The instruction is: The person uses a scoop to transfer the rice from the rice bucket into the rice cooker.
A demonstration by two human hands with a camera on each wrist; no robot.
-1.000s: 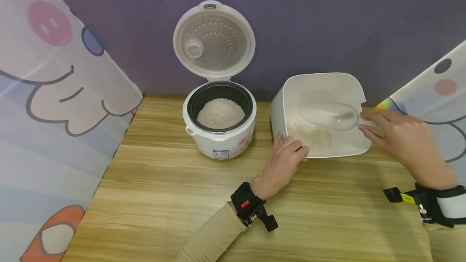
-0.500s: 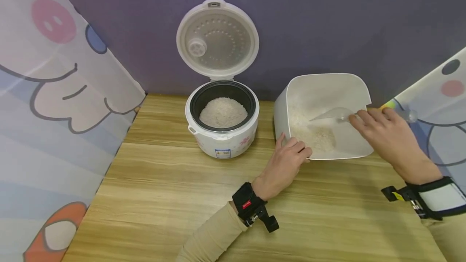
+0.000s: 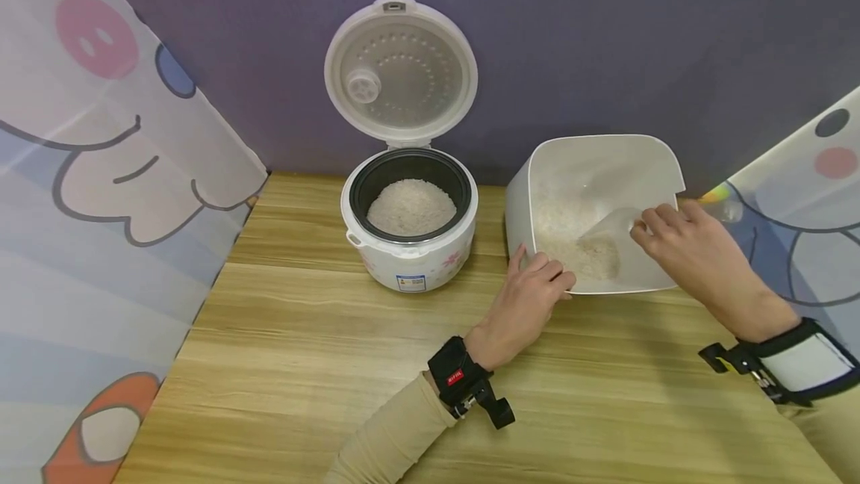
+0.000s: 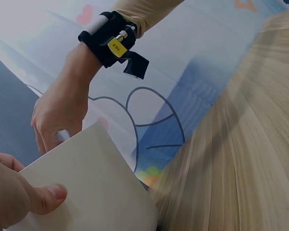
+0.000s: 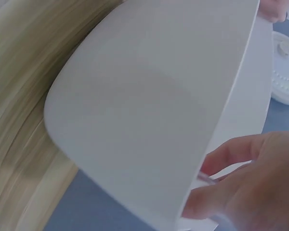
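Observation:
A white rice bin point(image 3: 608, 159) lies tipped on the right of the table, its mouth facing me, with a little rice point(image 3: 590, 256) inside. My left hand point(image 3: 520, 305) grips its lower left rim; in the left wrist view the thumb lies on the outer wall. My right hand point(image 3: 702, 256) holds a clear scoop point(image 3: 611, 222) by the handle, at the bin's right side. The scoop's blade dips toward the rice inside. In the right wrist view, the bin's wall point(image 5: 144, 106) hides the blade, while fingers point(image 5: 233, 154) curl round the handle.
Left of the bin stands a white rice cooker point(image 3: 423, 267), lid point(image 3: 403, 84) raised, rice point(image 3: 411, 208) heaped in its dark inner pot. A purple wall point(image 3: 571, 43) rises behind both. Cartoon-printed sheets point(image 3: 121, 200) border the wooden table point(image 3: 302, 364) at left and right.
The scoop has turned from lying level to blade-down and dropped toward the rice. My right hand has shifted left and rolled over it. The left hand keeps its grip on the bin.

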